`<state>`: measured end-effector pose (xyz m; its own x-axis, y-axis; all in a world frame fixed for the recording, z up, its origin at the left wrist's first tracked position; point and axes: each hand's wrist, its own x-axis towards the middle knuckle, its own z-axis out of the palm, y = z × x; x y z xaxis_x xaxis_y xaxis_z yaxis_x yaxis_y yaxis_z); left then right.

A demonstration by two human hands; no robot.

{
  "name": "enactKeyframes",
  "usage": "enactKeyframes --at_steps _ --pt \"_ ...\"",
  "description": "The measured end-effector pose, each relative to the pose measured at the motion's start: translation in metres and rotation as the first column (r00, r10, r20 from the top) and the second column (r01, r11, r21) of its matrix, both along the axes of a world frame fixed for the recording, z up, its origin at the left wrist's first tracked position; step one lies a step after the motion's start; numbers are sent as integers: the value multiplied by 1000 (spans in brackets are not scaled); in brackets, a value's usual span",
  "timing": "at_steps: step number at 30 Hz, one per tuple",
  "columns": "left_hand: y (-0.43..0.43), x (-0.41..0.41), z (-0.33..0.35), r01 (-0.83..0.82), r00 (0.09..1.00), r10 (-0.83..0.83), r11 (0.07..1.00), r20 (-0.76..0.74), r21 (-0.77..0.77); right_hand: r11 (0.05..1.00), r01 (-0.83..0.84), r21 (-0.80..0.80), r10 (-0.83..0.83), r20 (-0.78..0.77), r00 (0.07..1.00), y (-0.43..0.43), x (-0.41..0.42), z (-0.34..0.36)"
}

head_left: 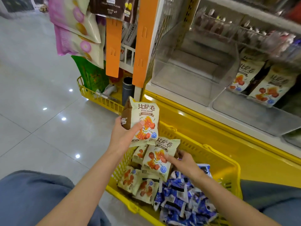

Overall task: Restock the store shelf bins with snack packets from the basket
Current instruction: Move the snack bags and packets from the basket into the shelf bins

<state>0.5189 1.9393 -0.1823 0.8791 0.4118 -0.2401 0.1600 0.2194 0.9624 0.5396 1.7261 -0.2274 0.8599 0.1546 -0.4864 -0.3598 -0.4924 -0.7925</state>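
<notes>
**Forearms out, both hands on packets**

One snack packet (143, 118) was gripped in left hand (121, 136), raised above yellow basket (228, 162). Second packet (156, 160) sat in the basket, pinched by right hand (184, 162), blue packets (179, 198) beside. Clear shelf bin (192, 75) stood behind.

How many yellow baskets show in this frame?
2. The near basket sits in front of the person, full of snack packets. The far basket stands on the floor at the shelf's end, holding a few items.
</notes>
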Motion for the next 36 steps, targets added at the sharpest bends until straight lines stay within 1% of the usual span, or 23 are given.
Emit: enactKeyframes --at_steps 6,8,10,12,15,17,18,19,21,23,26,29,31,33,36 --pt "-45 24 48 70 987 -78 996 144 57 986 113 122 -139 226 964 -65 18 97" --pt "-61 35 66 94 976 -102 994 194 51 979 134 154 -174 293 940 -84 24 130" --pt "-77 47 83 150 957 -155 988 246 41 968 175 180 -232 380 895 -103 33 161" --pt "-90 58 96 200 938 -208 978 277 57 952 233 197 -302 498 813 -121 43 187" --pt "-105 72 104 241 921 -260 965 288 101 927 344 147 -345 695 631 -141 61 216" --pt "-113 80 104 258 916 -277 961 289 103 904 424 47 -287 803 522 -149 75 224" --pt "-116 84 102 264 915 -281 960 290 98 893 450 -10 -240 835 495 -152 83 224" --pt "-119 87 100 271 914 -284 959 289 87 885 461 -59 -199 849 490 -154 93 222" --pt "-121 94 95 275 917 -278 960 286 49 882 451 -138 -142 834 533 -155 115 214" --pt "-121 100 91 272 921 -266 962 283 21 885 430 -178 -138 782 608 -153 141 204" --pt "-117 110 90 269 927 -257 963 274 -7 901 399 -168 -190 674 714 -151 183 192" --pt "-113 119 89 275 927 -256 961 274 -33 927 333 -173 -180 574 799 -153 219 180" --pt "-112 123 88 272 928 -252 962 276 -37 919 314 -237 -147 533 833 -156 235 171" --pt "-111 126 86 271 928 -250 962 277 -41 893 331 -305 -136 518 844 -161 246 163" --pt "-112 129 86 279 923 -258 959 285 -38 892 354 -282 -180 496 850 -167 254 157"
